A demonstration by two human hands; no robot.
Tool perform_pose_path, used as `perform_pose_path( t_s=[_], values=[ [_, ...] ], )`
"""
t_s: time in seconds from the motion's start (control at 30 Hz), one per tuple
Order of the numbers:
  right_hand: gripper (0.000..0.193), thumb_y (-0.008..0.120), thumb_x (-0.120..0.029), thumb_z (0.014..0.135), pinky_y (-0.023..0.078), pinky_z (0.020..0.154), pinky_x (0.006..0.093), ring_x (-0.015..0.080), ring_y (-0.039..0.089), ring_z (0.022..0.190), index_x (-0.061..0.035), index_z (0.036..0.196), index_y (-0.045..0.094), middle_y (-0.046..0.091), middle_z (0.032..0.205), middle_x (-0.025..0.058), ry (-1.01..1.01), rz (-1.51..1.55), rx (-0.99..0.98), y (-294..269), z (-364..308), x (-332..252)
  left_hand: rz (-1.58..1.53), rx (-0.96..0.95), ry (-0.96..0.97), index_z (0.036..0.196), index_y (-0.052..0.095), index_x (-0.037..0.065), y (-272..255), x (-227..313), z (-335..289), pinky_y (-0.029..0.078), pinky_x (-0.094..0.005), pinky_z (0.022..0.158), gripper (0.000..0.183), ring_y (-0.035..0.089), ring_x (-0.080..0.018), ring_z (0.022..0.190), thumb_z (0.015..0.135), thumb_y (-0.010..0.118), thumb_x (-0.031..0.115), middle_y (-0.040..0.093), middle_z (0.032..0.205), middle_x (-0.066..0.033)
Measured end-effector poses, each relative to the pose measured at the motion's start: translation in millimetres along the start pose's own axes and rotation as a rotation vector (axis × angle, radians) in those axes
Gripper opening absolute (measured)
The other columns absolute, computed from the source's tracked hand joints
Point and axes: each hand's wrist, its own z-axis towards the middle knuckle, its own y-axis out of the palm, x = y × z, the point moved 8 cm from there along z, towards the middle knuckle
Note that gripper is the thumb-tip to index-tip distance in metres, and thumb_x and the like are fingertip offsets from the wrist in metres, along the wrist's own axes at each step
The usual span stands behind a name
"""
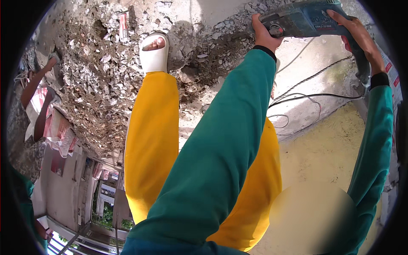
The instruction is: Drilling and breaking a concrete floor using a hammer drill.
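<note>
A dark blue-green rotary hammer drill (299, 24) lies crosswise at the top right, gripped from both ends. My left hand (267, 35) is closed round its left part, thumb up and close to a round dial on the casing. At the other end my right hand (359, 36) wraps the rear handle, with some fingers hidden behind it. From the foot of that handle a black power cord (316, 96) trails left across the floor. The tool's far side runs out of view at the upper edge, and no bit shows.
Broken rubble (95, 80) covers the ground at left, around my foot in a white slide sandal (154, 59). A red-and-white piece (123, 26) lies there. Another person's arms (36, 91) reach in near a torn sack (59, 131). A yellow surface (323, 148) is at right.
</note>
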Motion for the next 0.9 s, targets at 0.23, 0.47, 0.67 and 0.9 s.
perform_pose_path(
  t_s=[0.23, 0.47, 0.67, 0.9],
  values=[
    [0.066, 0.066, -0.066, 0.076, 0.039, 0.040, 0.0268, 0.0112, 0.049, 0.040, -0.0013, 0.066, 0.063, 0.046, 0.048, 0.0017, 0.104, 0.052, -0.065, 15, 7, 30, 0.142, 0.225, -0.145, 0.121, 0.057, 0.015, -18, -21, -25, 0.035, -0.0559, 0.106, 0.058, 0.052, -0.0330, 0.119, 0.085, 0.047, 0.060, 0.058, 0.125, -0.0117],
    [0.061, 0.072, -0.060, 0.075, 0.043, 0.044, 0.0261, 0.0112, 0.052, 0.044, 0.0014, 0.077, 0.065, 0.052, 0.054, 0.0029, 0.083, 0.107, -0.156, 50, -11, 28, 0.225, 0.224, -0.094, 0.114, 0.060, 0.016, -45, 3, -35, 0.040, -0.0543, 0.099, 0.053, 0.054, -0.0303, 0.113, 0.086, 0.046, 0.059, 0.060, 0.121, -0.0096],
    [0.065, 0.086, -0.035, 0.065, 0.054, 0.068, 0.0357, 0.0280, 0.070, 0.074, 0.0032, 0.111, 0.063, 0.071, 0.085, 0.0167, 0.077, 0.224, 0.010, 126, -199, 9, 0.324, 0.218, -0.193, 0.101, 0.062, 0.011, -107, 17, -138, 0.051, -0.0431, 0.089, 0.048, 0.065, -0.0271, 0.094, 0.087, 0.049, 0.055, 0.068, 0.100, -0.0092],
    [0.059, 0.085, -0.022, 0.067, 0.053, 0.076, 0.0329, 0.0190, 0.068, 0.085, 0.0051, 0.113, 0.061, 0.071, 0.091, 0.0158, 0.288, 0.534, -0.055, 102, -309, 27, 0.252, 0.450, -0.225, 0.090, 0.062, 0.013, -110, -10, -273, 0.055, -0.0347, 0.056, 0.040, 0.067, -0.0198, 0.069, 0.086, 0.055, 0.053, 0.068, 0.082, -0.0050]
  ],
)
